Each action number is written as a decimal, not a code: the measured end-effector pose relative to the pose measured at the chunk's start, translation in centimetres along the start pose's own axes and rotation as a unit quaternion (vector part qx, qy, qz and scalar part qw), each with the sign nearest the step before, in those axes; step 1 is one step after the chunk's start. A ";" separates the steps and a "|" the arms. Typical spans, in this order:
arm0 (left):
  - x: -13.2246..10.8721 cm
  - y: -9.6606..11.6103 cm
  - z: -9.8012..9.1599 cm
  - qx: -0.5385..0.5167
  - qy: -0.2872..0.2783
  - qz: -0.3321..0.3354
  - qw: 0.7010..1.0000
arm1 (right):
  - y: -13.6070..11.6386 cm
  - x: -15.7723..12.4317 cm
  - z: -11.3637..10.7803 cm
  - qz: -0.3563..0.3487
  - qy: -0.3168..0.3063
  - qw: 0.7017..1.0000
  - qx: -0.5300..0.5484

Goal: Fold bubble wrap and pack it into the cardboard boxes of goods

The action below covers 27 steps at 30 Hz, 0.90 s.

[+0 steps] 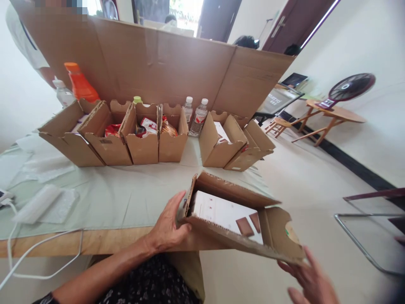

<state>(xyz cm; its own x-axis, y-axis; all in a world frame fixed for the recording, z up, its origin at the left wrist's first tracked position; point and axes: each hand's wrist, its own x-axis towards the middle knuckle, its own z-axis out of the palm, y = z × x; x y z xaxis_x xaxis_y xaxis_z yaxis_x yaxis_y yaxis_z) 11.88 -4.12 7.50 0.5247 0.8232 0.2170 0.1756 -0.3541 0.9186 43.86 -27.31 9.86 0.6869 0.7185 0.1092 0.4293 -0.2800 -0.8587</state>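
Note:
An open-topped cardboard box [221, 236] is held tilted in front of me, over the table's front edge. Inside it lies a white carton [226, 211] printed with brown chocolate squares. My left hand [169, 223] grips the box's left end, thumb on the near side. At the opposite end, my right hand [311, 276] has its fingers against the lower corner, with the thumb apart and slightly blurred. Behind the held box, a similar cardboard box [218, 147] stands on the table with a white pack inside.
Several cardboard boxes [142, 150] with packaged goods line the table [126, 190]. Bottles [199, 118] and an orange bottle [82, 84] stand behind them, before a tall cardboard panel [190, 63]. Bubble wrap [47, 207] and a white cable [47, 276] lie left. A fan [351, 90] stands right.

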 end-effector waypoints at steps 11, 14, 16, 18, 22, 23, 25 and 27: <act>2.4 -0.6 -6.0 0.011 0.205 -0.102 0.973 | -9.3 4.8 16.5 -0.116 -0.117 0.986 0.030; 4.5 -1.8 -9.1 0.033 0.265 -0.083 0.960 | -11.1 7.5 20.9 -0.149 -0.175 0.971 0.070; 5.3 -3.0 -10.2 0.039 0.285 -0.061 0.956 | -11.2 8.2 22.7 -0.173 -0.181 0.966 0.068; 5.5 -4.4 -10.5 0.045 0.296 -0.040 0.953 | -11.0 8.3 22.9 -0.193 -0.155 0.968 0.042; 4.8 -6.9 -9.5 0.036 0.279 -0.050 0.958 | -12.7 9.4 18.9 -0.271 -0.066 0.959 -0.046; 4.6 -7.3 -9.1 0.029 0.273 -0.062 0.960 | -14.1 10.0 17.6 -0.312 -0.060 0.946 -0.066; 4.2 -8.0 -8.6 0.013 0.270 -0.086 0.959 | -17.6 11.7 16.0 -0.405 -0.081 0.903 -0.117; 4.0 -8.4 -8.2 0.001 0.282 -0.096 0.955 | -21.1 13.5 15.9 -0.482 -0.125 0.844 -0.199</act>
<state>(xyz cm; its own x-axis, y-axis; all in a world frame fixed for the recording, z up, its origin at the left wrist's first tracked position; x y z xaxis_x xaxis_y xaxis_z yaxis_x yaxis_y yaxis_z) 5.65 5.81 3.39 -0.0491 0.9807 0.1891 0.2254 -0.1735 0.9587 34.76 -1.64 21.50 -0.2169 0.8325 0.5098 0.9153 0.3550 -0.1903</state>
